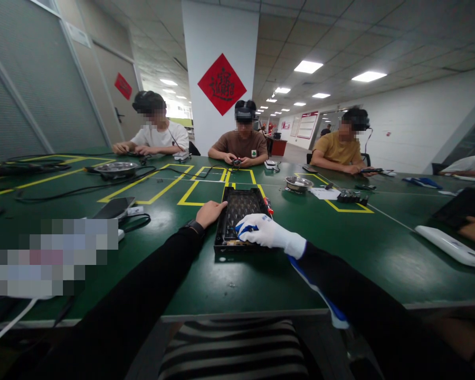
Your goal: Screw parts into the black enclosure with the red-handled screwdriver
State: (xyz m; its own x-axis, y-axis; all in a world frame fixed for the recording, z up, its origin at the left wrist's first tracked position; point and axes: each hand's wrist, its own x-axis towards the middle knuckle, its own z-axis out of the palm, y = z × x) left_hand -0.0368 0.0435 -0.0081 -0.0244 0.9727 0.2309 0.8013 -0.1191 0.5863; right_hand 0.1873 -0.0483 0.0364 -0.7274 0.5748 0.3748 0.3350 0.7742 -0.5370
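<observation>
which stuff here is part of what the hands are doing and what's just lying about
In use:
- black case, left hand at its edge
- white-and-blue glove, on the right hand

Apparently lying about:
- dark phone-like slab
- long white device

Unclear: red item beside the case

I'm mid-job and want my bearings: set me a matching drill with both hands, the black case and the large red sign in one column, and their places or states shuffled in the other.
Column one
1. left hand
2. right hand
3. black case
4. large red sign

Column two
A. white-gloved, over the near end of the case
B. high on the white pillar
C. bare, at the left edge of the case
D. lying on the green table

Right pairs: 1-C, 2-A, 3-D, 4-B
</observation>
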